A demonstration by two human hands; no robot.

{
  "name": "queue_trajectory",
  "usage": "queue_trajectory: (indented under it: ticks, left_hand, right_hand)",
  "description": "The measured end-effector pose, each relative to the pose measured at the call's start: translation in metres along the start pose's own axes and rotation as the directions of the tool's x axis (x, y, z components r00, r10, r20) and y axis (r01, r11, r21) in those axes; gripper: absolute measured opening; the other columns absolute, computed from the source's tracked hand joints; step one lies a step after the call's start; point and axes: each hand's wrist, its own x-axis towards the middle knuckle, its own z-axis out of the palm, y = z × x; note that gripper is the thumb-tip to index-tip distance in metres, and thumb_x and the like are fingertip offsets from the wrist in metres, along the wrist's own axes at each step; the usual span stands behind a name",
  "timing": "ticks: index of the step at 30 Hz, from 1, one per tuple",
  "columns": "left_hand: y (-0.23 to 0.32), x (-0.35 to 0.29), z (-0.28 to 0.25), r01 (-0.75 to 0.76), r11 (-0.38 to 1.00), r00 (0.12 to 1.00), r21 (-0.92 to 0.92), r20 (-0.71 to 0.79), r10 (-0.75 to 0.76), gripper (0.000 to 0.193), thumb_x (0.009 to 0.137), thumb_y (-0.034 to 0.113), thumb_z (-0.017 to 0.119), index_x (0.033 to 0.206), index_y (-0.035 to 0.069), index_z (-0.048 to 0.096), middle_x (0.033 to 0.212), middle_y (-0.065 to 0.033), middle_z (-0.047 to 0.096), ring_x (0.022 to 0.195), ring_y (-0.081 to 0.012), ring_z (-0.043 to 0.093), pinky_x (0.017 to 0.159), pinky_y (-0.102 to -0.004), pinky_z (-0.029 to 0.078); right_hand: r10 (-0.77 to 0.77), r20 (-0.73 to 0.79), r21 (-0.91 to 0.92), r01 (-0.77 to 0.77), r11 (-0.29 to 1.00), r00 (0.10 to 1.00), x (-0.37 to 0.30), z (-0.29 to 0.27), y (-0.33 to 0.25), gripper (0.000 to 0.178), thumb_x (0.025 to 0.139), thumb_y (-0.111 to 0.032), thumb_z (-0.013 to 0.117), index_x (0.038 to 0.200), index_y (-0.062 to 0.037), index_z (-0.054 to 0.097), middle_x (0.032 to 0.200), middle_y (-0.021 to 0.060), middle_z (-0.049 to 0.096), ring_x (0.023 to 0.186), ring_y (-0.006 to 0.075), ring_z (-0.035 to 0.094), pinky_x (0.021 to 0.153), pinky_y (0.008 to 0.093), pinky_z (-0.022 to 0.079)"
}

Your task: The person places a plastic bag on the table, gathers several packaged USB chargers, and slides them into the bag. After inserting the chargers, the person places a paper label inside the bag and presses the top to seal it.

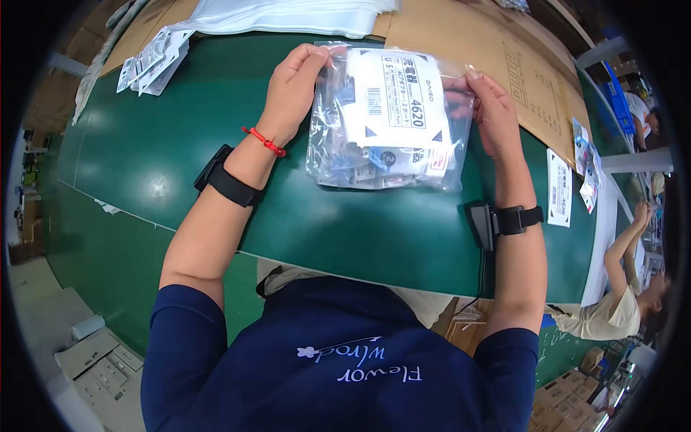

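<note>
A clear plastic bag with several packaged items inside lies on the green table in front of me. A white printed label sheet shows in its upper part. My left hand pinches the bag's far left corner between thumb and fingers. At the far right corner my right hand grips the bag's edge, with some fingers behind the film. The bag's mouth is stretched between both hands. What exactly the packages hold cannot be made out through the wrinkled plastic.
Stacked clear bags lie at the table's far edge. Carded packages sit at the far left, more packages and a white label sheet at the right. Brown cardboard covers the far right. A co-worker is at the right.
</note>
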Motion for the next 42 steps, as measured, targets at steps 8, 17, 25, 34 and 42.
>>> queue_trajectory:
  ticks: [8, 17, 25, 34, 42]
  left_hand:
    - [-0.012, 0.023, 0.004, 0.033, 0.996, 0.999, -0.087, 0.006, -0.033, 0.023, 0.097, 0.021, 0.048, 0.085, 0.003, 0.056, 0.100, -0.0031, 0.068, 0.082, -0.0076, 0.053, 0.077, -0.0228, 0.042]
    - [-0.014, 0.018, 0.000, -0.261, 0.730, 0.955, 0.631, 0.060, 0.290, 0.017, 0.089, 0.014, 0.053, 0.081, -0.001, 0.056, 0.101, -0.0108, 0.065, 0.085, -0.0221, 0.057, 0.078, -0.0301, 0.044]
    - [-0.011, 0.015, 0.000, -0.317, 0.536, 0.936, 0.783, 0.167, 0.310, 0.016, 0.083, 0.014, 0.058, 0.078, -0.001, 0.057, 0.100, -0.0145, 0.062, 0.086, -0.0319, 0.054, 0.076, -0.0375, 0.045]
    - [-0.021, 0.022, -0.006, -0.182, 0.383, 0.941, 0.905, 0.047, 0.335, 0.016, 0.083, 0.015, 0.055, 0.087, 0.000, 0.060, 0.094, -0.0195, 0.062, 0.084, -0.0374, 0.058, 0.073, -0.0450, 0.048]
    - [-0.013, 0.022, -0.012, -0.004, 0.764, 0.997, 0.645, -0.059, 0.056, 0.024, 0.091, 0.015, 0.047, 0.103, -0.002, 0.058, 0.082, -0.0155, 0.065, 0.070, -0.0305, 0.065, 0.066, -0.0385, 0.052]
  right_hand:
    - [0.047, 0.071, -0.062, -0.042, 0.997, 0.996, 0.032, -0.007, 0.008, 0.028, 0.097, -0.025, 0.048, 0.083, -0.0032, 0.058, 0.071, 0.0050, 0.064, 0.055, 0.0101, 0.056, 0.047, 0.0205, 0.040]
    - [0.014, -0.001, -0.353, -0.013, 0.935, 1.000, 0.028, 0.000, 0.015, 0.033, 0.096, -0.025, 0.051, 0.074, -0.0021, 0.059, 0.062, -0.0026, 0.050, 0.051, 0.0055, 0.040, 0.048, 0.0222, 0.033]
    - [-0.052, 0.006, -0.739, 0.040, 0.672, 0.999, 0.023, 0.008, 0.011, 0.036, 0.094, -0.027, 0.054, 0.077, 0.0039, 0.057, 0.058, 0.0005, 0.048, 0.055, 0.0069, 0.039, 0.051, 0.0254, 0.034]
    - [-0.140, 0.072, -0.767, 0.144, 0.625, 0.988, 0.029, -0.016, 0.021, 0.030, 0.092, -0.024, 0.056, 0.081, 0.0023, 0.062, 0.062, 0.0021, 0.057, 0.055, 0.0103, 0.047, 0.054, 0.0265, 0.039]
    - [-0.386, 0.005, -0.591, 0.314, 0.743, 0.922, 0.001, 0.025, -0.036, 0.026, 0.091, -0.022, 0.058, 0.104, -0.0004, 0.066, 0.096, 0.0061, 0.067, 0.087, 0.0166, 0.061, 0.081, 0.0274, 0.046]
